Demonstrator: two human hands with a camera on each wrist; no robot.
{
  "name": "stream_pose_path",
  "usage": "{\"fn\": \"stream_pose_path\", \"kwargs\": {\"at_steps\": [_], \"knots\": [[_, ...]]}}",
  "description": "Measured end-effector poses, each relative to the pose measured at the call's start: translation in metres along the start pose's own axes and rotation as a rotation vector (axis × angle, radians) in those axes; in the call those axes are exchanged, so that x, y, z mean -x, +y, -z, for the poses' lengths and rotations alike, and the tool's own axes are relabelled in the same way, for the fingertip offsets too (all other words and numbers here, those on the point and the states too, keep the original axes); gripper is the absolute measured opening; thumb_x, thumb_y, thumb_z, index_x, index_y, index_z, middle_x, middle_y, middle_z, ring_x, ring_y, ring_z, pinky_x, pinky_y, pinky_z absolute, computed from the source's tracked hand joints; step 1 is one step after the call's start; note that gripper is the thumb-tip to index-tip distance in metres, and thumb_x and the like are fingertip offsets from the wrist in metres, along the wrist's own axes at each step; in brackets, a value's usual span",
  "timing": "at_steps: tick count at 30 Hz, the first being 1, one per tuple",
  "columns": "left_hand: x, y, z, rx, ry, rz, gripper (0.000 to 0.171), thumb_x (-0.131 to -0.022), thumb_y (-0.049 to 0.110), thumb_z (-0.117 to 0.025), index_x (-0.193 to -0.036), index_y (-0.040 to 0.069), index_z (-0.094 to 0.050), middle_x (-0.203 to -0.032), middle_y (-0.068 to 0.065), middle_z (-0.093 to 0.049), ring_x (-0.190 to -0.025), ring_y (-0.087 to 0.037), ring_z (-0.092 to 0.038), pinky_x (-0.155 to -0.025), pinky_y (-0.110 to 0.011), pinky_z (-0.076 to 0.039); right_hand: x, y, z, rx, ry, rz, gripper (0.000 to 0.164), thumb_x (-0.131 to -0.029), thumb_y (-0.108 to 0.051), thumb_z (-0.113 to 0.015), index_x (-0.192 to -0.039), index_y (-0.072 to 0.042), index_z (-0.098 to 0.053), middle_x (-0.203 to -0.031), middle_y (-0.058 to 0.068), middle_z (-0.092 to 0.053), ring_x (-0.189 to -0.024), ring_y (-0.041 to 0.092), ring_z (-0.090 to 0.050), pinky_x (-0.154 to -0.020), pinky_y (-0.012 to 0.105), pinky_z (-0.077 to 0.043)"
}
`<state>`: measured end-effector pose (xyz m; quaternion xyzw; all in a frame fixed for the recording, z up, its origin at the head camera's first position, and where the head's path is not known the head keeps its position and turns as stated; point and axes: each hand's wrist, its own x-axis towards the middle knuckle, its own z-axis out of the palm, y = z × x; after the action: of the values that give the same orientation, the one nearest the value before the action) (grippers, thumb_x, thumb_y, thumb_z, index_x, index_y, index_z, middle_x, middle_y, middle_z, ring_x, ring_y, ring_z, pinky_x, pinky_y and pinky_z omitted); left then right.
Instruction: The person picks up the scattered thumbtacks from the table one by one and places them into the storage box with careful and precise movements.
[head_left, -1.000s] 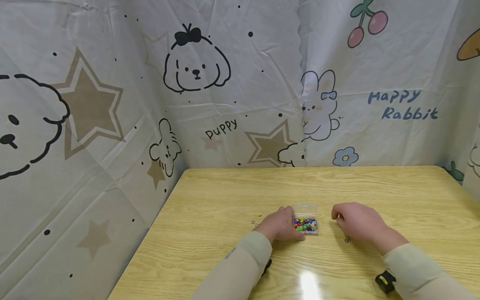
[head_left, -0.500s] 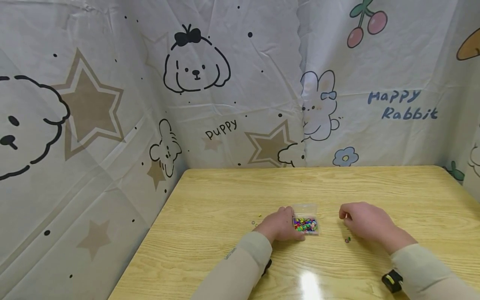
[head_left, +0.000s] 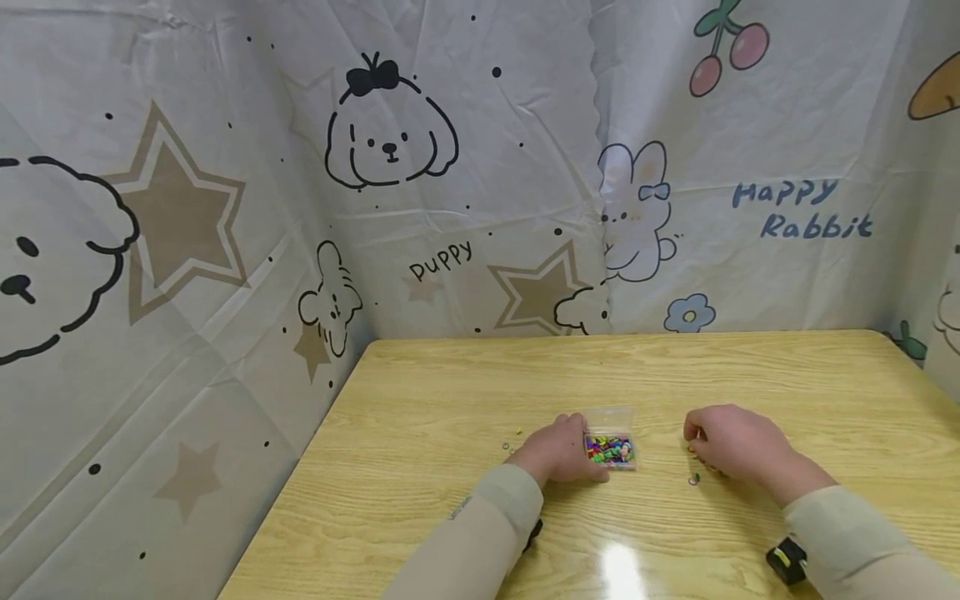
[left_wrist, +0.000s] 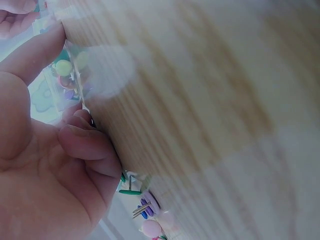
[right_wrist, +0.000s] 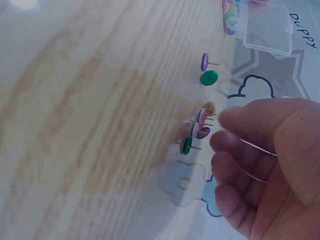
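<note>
My left hand [head_left: 558, 450] grips the left end of a small clear plastic box [head_left: 610, 419] with its hinged lid raised, thumb on the near side, fingers farther back. Colourful thumbtacks [head_left: 611, 451] fill the box. In the left wrist view the thumb [left_wrist: 42, 50] reaches to the box's edge and the fingers are curled. My right hand [head_left: 738, 437] is over the table right of the box, fingers loosely bent. Several loose thumbtacks [right_wrist: 201, 125] lie right at its fingertips, points showing. Nothing shows between thumb and fingers in the right wrist view.
A purple and a green thumbtack [right_wrist: 209, 77] lie slightly apart, nearer the box. More loose thumbtacks [left_wrist: 131, 192] lie left of the left hand. The wood-grain table [head_left: 450, 383] meets a printed cloth backdrop [head_left: 442, 167] at the back and left.
My right hand has shifted to the right and slightly back. Several thumbtacks now show on the table under its fingers. The left hand stays at the box.
</note>
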<state>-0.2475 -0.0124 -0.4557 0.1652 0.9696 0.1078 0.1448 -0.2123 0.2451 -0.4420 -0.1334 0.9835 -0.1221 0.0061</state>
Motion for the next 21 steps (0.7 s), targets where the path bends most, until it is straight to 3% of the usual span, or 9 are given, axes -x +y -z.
{"fn": "stream_pose_path", "kwargs": {"at_steps": [21], "knots": [[0.0,0.0003,-0.0004,-0.012,0.0,0.01,0.075,-0.069,0.062,-0.075,-0.123,0.02,-0.046,-0.103,0.004,-0.049,-0.076,-0.012,-0.047,-0.073,-0.03,-0.047,0.0017,0.0015,-0.007,0.012,0.026,0.026,0.016,-0.083,-0.014,-0.067,-0.074,-0.022,-0.056,-0.068,-0.007,-0.053,-0.06,0.013,-0.044,-0.053,0.035,-0.038]]}}
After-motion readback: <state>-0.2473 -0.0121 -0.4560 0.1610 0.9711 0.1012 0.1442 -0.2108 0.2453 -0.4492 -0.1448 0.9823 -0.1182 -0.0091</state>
